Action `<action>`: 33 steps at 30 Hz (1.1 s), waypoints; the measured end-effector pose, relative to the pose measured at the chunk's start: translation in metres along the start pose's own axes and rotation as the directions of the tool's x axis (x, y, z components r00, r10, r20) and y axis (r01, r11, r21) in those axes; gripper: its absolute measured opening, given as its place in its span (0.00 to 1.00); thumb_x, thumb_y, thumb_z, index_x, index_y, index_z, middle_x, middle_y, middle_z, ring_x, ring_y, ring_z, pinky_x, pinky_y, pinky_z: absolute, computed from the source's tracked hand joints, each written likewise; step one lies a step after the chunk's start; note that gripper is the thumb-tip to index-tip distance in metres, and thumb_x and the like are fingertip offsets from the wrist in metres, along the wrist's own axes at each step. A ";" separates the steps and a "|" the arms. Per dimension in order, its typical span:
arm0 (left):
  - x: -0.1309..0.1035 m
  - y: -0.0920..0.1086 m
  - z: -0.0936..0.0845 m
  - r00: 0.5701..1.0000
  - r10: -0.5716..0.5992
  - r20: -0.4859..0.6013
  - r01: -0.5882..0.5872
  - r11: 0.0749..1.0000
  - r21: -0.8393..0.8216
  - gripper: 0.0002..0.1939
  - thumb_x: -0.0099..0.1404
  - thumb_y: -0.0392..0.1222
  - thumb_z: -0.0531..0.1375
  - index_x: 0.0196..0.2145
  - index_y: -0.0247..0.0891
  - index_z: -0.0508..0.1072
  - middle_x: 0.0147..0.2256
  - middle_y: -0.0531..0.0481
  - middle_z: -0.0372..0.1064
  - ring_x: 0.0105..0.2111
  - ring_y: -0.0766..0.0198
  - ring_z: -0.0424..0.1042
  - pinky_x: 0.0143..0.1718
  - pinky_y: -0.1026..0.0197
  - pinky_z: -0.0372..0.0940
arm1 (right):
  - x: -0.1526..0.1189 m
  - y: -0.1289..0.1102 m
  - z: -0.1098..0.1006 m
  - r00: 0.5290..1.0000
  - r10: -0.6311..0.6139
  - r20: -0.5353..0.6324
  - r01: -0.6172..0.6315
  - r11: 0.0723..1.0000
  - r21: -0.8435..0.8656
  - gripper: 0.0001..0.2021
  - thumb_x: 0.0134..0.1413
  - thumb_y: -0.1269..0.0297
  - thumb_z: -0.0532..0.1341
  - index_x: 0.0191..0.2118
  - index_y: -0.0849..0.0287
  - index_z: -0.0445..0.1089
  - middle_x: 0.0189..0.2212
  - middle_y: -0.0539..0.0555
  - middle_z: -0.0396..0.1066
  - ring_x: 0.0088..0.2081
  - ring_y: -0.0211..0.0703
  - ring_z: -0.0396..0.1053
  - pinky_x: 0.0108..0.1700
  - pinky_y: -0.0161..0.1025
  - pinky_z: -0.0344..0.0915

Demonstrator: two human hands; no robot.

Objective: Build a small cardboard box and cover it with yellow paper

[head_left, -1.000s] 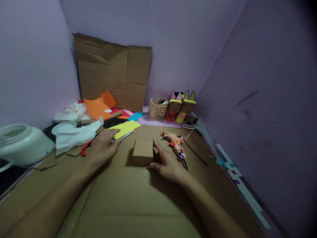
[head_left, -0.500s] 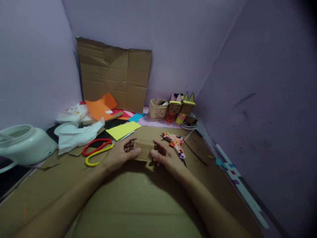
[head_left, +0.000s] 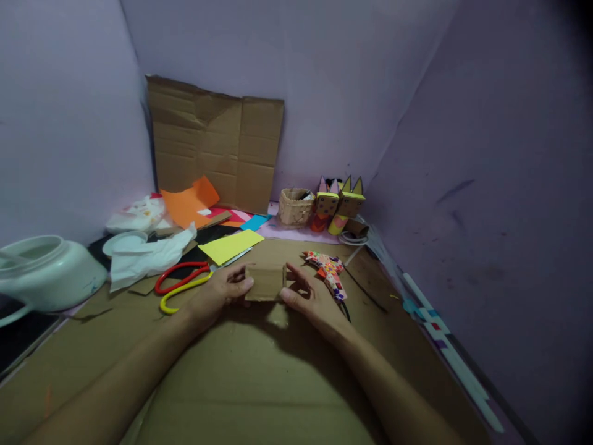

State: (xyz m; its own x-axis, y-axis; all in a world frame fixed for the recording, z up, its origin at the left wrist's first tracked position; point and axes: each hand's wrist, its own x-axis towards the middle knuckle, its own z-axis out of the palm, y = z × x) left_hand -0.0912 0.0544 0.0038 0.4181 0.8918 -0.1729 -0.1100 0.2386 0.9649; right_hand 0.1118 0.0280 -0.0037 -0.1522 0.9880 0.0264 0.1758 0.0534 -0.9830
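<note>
Home craft corner: scissors [head_left: 181, 284], coloured paper [head_left: 230, 245], cardboard figures [head_left: 340, 204].

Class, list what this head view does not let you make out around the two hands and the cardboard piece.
- Cardboard piece: its ends are covered by the left hand and right hand.
- Woven basket: contents too small and dim.
- White jar: cut off by the left edge.

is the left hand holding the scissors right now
No, the left hand grips the small cardboard piece together with the right hand; the scissors lie apart.
</note>
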 end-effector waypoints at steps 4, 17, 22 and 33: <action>-0.003 0.003 0.000 0.996 -0.085 0.036 0.092 0.968 -0.233 0.15 0.57 0.38 0.61 0.44 0.34 0.70 0.36 0.44 0.73 0.32 0.60 0.72 0.32 0.59 0.67 | -0.005 -0.004 0.002 0.989 -0.143 -0.025 0.139 0.985 -0.105 0.38 0.39 0.59 0.66 0.59 0.59 0.58 0.49 0.59 0.67 0.35 0.42 0.64 0.39 0.44 0.66; -0.002 0.003 0.002 0.999 -0.026 -0.036 0.022 0.991 -0.129 0.24 0.55 0.43 0.62 0.49 0.35 0.66 0.43 0.40 0.71 0.39 0.53 0.72 0.33 0.57 0.69 | -0.010 -0.006 0.007 0.976 -0.218 -0.014 0.218 0.976 -0.012 0.39 0.40 0.61 0.68 0.60 0.56 0.55 0.50 0.59 0.66 0.48 0.50 0.66 0.44 0.46 0.68; -0.004 -0.008 0.004 0.929 0.370 -0.023 -0.312 0.812 0.493 0.39 0.50 0.41 0.66 0.57 0.40 0.56 0.56 0.40 0.58 0.51 0.49 0.64 0.49 0.51 0.65 | -0.006 0.000 0.007 0.983 -0.163 -0.088 0.166 0.986 0.032 0.35 0.37 0.73 0.67 0.55 0.52 0.57 0.51 0.58 0.64 0.52 0.50 0.64 0.46 0.48 0.68; -0.011 -0.013 0.003 0.571 0.760 0.310 -0.591 0.118 0.798 0.41 0.52 0.21 0.53 0.61 0.45 0.48 0.58 0.41 0.52 0.59 0.51 0.54 0.58 0.47 0.55 | -0.011 0.005 0.002 0.734 -0.677 -0.053 0.622 0.702 -0.348 0.30 0.43 0.80 0.58 0.53 0.49 0.53 0.56 0.58 0.57 0.58 0.49 0.56 0.50 0.47 0.64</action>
State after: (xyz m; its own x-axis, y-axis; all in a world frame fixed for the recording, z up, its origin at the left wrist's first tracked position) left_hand -0.0913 0.0405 -0.0060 0.4348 0.5714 0.6961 0.4596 -0.8055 0.3741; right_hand 0.1128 0.0174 -0.0093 -0.1797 0.6971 0.6941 0.3673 0.7021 -0.6100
